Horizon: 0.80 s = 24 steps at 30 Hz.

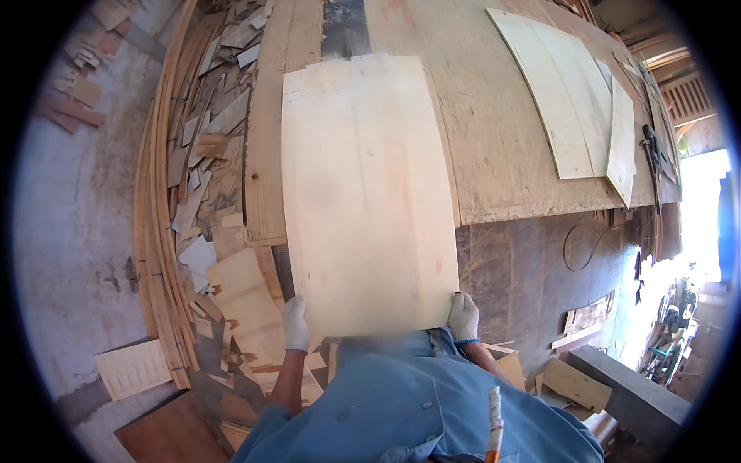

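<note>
A long pale plywood sheet (367,193) lies lengthwise over the wooden workbench, its near end reaching out past the bench edge to my waist. Closed on its near left corner is my left hand (296,324), in a white knit glove. My right hand (464,316), gloved the same with a blue cuff, grips the near right corner. Both thumbs sit by the sheet's side edges; the fingers underneath are hidden. The sheet's far end rests by a dark strip (345,31) in the bench top.
The workbench (502,154) carries more cut plywood pieces (559,100) at the far right. Long wooden strips (154,231) and heaped offcuts (212,147) run along the left. Scrap boards (575,383) and a grey metal beam (629,393) lie at lower right.
</note>
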Each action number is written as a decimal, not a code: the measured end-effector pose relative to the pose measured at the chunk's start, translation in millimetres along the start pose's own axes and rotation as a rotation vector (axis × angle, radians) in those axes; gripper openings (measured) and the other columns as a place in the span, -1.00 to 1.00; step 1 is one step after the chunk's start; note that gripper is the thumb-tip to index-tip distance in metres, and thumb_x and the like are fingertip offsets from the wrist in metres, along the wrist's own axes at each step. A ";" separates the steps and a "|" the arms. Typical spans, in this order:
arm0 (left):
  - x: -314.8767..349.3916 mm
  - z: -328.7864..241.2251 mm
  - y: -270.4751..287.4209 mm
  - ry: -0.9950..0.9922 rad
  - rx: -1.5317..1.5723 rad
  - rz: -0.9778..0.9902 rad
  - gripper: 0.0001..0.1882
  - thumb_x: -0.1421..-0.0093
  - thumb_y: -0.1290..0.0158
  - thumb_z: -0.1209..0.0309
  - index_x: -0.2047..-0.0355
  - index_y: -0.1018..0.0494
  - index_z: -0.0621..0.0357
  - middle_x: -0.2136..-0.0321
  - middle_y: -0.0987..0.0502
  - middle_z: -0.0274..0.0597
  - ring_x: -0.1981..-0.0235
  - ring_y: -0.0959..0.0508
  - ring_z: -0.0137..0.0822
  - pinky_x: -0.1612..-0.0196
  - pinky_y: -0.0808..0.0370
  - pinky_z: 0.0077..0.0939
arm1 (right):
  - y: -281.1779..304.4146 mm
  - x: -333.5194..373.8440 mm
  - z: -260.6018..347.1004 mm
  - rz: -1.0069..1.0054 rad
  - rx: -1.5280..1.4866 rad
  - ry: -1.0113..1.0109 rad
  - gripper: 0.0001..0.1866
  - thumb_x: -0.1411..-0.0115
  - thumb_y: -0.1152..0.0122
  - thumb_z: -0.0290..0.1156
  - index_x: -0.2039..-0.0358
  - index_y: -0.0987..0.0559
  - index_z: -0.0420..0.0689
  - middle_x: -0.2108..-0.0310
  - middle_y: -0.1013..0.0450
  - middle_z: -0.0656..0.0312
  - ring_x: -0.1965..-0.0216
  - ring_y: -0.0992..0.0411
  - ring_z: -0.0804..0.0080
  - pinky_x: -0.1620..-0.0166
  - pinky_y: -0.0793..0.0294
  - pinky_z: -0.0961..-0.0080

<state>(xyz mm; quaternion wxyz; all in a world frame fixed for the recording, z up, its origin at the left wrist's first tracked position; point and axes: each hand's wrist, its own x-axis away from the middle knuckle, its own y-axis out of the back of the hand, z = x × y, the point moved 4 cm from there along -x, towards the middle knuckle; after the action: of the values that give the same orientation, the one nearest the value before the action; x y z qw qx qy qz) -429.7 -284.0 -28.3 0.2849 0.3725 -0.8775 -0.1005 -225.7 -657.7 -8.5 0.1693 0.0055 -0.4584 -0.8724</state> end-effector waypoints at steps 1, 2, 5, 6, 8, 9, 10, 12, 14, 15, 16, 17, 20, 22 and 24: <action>-1.3 -1.7 1.2 0.009 -0.035 0.030 -0.61 -0.36 0.07 0.23 0.16 -0.47 0.42 0.21 -0.53 -0.13 0.14 -0.47 -0.30 -0.01 -0.39 -0.41 | -2.8 1.4 -3.8 0.022 0.049 0.034 -0.85 -0.23 0.04 -0.37 0.35 -0.46 -0.15 0.37 -0.42 -0.02 0.33 -0.44 -0.07 0.30 -0.42 0.12; -0.2 0.1 2.2 0.010 0.004 -0.016 -0.62 -0.36 0.06 0.24 0.17 -0.47 0.41 0.22 -0.53 -0.14 0.15 -0.48 -0.31 0.00 -0.40 -0.40 | -7.0 3.4 -8.5 0.047 0.096 0.064 -0.87 -0.15 -0.02 -0.38 0.33 -0.46 -0.13 0.37 -0.42 0.00 0.32 -0.43 -0.05 0.30 -0.43 0.11; 5.4 -0.9 -6.1 0.017 0.092 -0.106 -0.65 -0.35 0.04 0.26 0.17 -0.49 0.39 0.23 -0.53 -0.17 0.17 -0.48 -0.34 0.02 -0.41 -0.40 | -11.4 -3.2 -23.1 0.103 0.107 0.047 -0.86 -0.08 -0.06 -0.40 0.32 -0.46 -0.11 0.37 -0.41 0.04 0.32 -0.43 -0.01 0.29 -0.42 0.11; 5.6 -7.4 -8.4 0.021 0.104 -0.103 -0.65 -0.35 0.04 0.26 0.16 -0.49 0.39 0.22 -0.54 -0.18 0.17 -0.49 -0.34 0.02 -0.42 -0.40 | -10.2 -6.6 -25.1 0.118 0.093 0.023 -0.87 -0.09 -0.05 -0.41 0.33 -0.45 -0.11 0.38 -0.41 0.04 0.32 -0.43 -0.01 0.29 -0.42 0.11; 6.1 -10.0 -12.3 0.042 0.126 -0.095 -0.64 -0.34 0.03 0.27 0.12 -0.49 0.40 0.19 -0.54 -0.17 0.15 -0.49 -0.34 0.01 -0.42 -0.40 | -8.8 -8.1 -27.2 0.082 0.031 -0.023 -0.88 -0.08 -0.05 -0.43 0.34 -0.45 -0.11 0.38 -0.41 0.05 0.31 -0.43 -0.01 0.29 -0.42 0.12; 6.6 -8.3 -13.7 0.059 0.137 -0.090 -0.62 -0.34 0.03 0.28 0.09 -0.48 0.42 0.16 -0.54 -0.16 0.13 -0.49 -0.33 0.00 -0.42 -0.41 | -8.2 -9.9 -27.3 0.063 -0.004 -0.043 -0.89 -0.08 -0.05 -0.43 0.34 -0.45 -0.11 0.38 -0.42 0.06 0.31 -0.43 -0.01 0.28 -0.42 0.12; 6.1 -7.1 -14.7 0.076 0.147 -0.085 -0.61 -0.34 0.03 0.28 0.05 -0.48 0.43 0.14 -0.55 -0.14 0.11 -0.50 -0.33 -0.02 -0.42 -0.41 | -7.3 -11.5 -27.2 0.066 -0.013 -0.055 -0.89 -0.08 -0.05 -0.44 0.34 -0.45 -0.10 0.38 -0.41 0.06 0.31 -0.43 0.00 0.28 -0.43 0.13; 6.1 -4.1 -14.1 0.094 0.145 -0.071 -0.58 -0.34 0.03 0.28 0.00 -0.45 0.44 0.08 -0.54 -0.10 0.06 -0.50 -0.31 -0.06 -0.40 -0.40 | -3.1 -12.4 -22.7 0.081 -0.030 -0.081 -0.89 -0.08 -0.04 -0.46 0.34 -0.45 -0.10 0.38 -0.41 0.06 0.31 -0.43 0.00 0.28 -0.43 0.14; 5.7 -3.2 -13.8 0.100 0.132 -0.063 -0.57 -0.34 0.04 0.29 -0.03 -0.44 0.45 0.04 -0.54 -0.06 0.01 -0.50 -0.28 -0.10 -0.39 -0.39 | 3.7 -15.2 -10.7 0.083 -0.003 -0.051 -0.89 -0.08 -0.04 -0.47 0.33 -0.45 -0.10 0.36 -0.43 0.06 0.30 -0.44 0.01 0.27 -0.44 0.16; 5.3 -3.5 -13.5 0.096 0.120 -0.062 -0.57 -0.34 0.04 0.29 -0.03 -0.44 0.46 0.02 -0.53 -0.04 -0.01 -0.50 -0.27 -0.11 -0.39 -0.38 | 5.5 -16.5 -6.7 0.082 0.011 -0.035 -0.89 -0.09 -0.04 -0.47 0.33 -0.46 -0.10 0.35 -0.43 0.07 0.29 -0.44 0.01 0.26 -0.44 0.16; 4.9 -3.5 -13.0 0.093 0.108 -0.061 -0.57 -0.34 0.04 0.30 -0.03 -0.43 0.46 0.01 -0.53 -0.01 -0.03 -0.49 -0.25 -0.13 -0.38 -0.37 | 4.8 -16.2 -7.8 0.088 0.012 -0.034 -0.87 -0.08 -0.04 -0.47 0.32 -0.46 -0.10 0.32 -0.44 0.06 0.27 -0.45 0.01 0.25 -0.45 0.17; 2.9 5.5 -11.7 0.061 0.100 -0.081 -0.57 -0.33 0.04 0.28 -0.01 -0.44 0.45 0.03 -0.53 -0.04 -0.01 -0.49 -0.26 -0.12 -0.38 -0.38 | 4.1 -15.9 -10.3 0.094 0.014 -0.032 -0.86 -0.08 -0.05 -0.48 0.30 -0.46 -0.11 0.30 -0.44 0.05 0.26 -0.45 0.01 0.24 -0.45 0.17; -1.4 29.7 -10.7 0.023 0.073 -0.101 -0.59 -0.33 0.04 0.28 0.02 -0.46 0.43 0.04 -0.53 -0.04 -0.01 -0.48 -0.24 -0.12 -0.37 -0.38 | -2.8 -12.7 -22.8 0.081 0.061 0.025 -0.81 -0.07 -0.06 -0.47 0.26 -0.46 -0.12 0.25 -0.45 0.03 0.23 -0.45 -0.01 0.22 -0.46 0.17; -0.4 24.1 -12.3 0.064 0.038 -0.060 -0.60 -0.33 0.06 0.32 0.00 -0.47 0.43 -0.01 -0.53 0.04 -0.06 -0.49 -0.16 -0.16 -0.36 -0.33 | -5.4 -11.1 -32.1 0.037 0.057 0.036 -0.86 -0.14 -0.03 -0.43 0.28 -0.47 -0.15 0.28 -0.45 0.00 0.26 -0.45 -0.02 0.24 -0.46 0.20; 0.1 21.1 -11.4 0.027 0.041 -0.080 -0.63 -0.33 0.06 0.32 0.06 -0.49 0.41 0.04 -0.55 0.02 -0.01 -0.51 -0.15 -0.12 -0.38 -0.33 | -5.3 -11.4 -23.8 -0.030 -0.001 0.003 -0.79 -0.29 0.03 -0.35 0.36 -0.49 -0.21 0.38 -0.45 -0.04 0.33 -0.46 -0.04 0.27 -0.45 0.27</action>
<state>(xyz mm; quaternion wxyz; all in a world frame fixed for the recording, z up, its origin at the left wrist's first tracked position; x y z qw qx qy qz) -435.0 -292.8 -50.0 0.2847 0.4143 -0.8599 -0.0888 -212.6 -670.5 -28.3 0.1568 0.0135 -0.4577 -0.8751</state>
